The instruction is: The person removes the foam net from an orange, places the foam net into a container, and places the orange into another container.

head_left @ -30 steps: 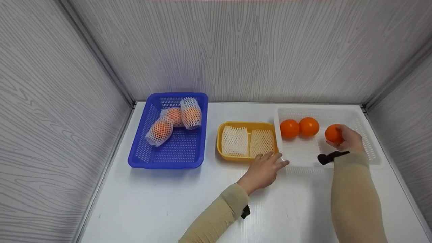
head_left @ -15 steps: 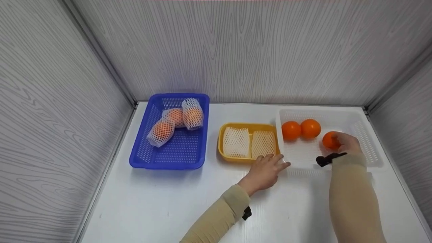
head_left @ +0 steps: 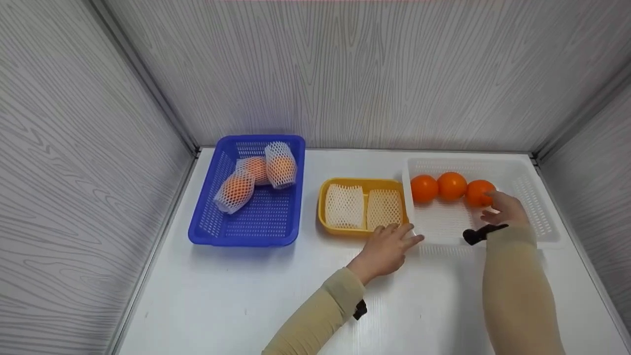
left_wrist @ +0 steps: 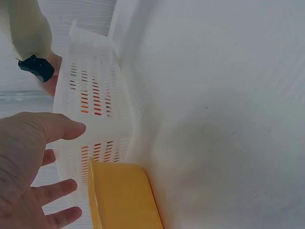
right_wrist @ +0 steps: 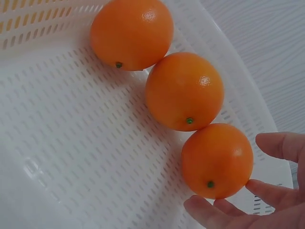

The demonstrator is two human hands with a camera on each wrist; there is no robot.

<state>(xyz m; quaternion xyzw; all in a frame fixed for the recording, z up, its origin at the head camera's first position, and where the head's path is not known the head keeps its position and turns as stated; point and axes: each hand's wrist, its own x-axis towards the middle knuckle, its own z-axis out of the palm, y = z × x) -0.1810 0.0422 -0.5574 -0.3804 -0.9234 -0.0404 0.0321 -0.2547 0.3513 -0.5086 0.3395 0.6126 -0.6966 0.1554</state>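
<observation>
In the white basket [head_left: 438, 227], three oranges lie in a row touching one another: a left orange [head_left: 424, 188], a middle orange [right_wrist: 185, 91] and a right orange [right_wrist: 217, 161]. My right hand [head_left: 508, 209] is at the right orange, fingertips right at its side and thumb apart from it, the hand spread rather than gripping. My left hand [head_left: 382, 251] lies with fingers spread over the front rim of the yellow tray [left_wrist: 125, 195], thumb at the white basket's near left corner. Two flat foam net sleeves, a left sleeve [head_left: 344, 207] and a right sleeve [head_left: 384, 209], lie in that tray.
On the left stands a blue basket [head_left: 256, 240] holding three net-wrapped oranges [head_left: 236, 190]. All the containers are on a white table [head_left: 236, 296], with wood-grain panels [head_left: 335, 74] at the back and sides. The yellow tray sits against the white basket's left side.
My right hand has brought the right orange leftward against the middle one, and its fingers have loosened from around it. The left hand has stayed in place.
</observation>
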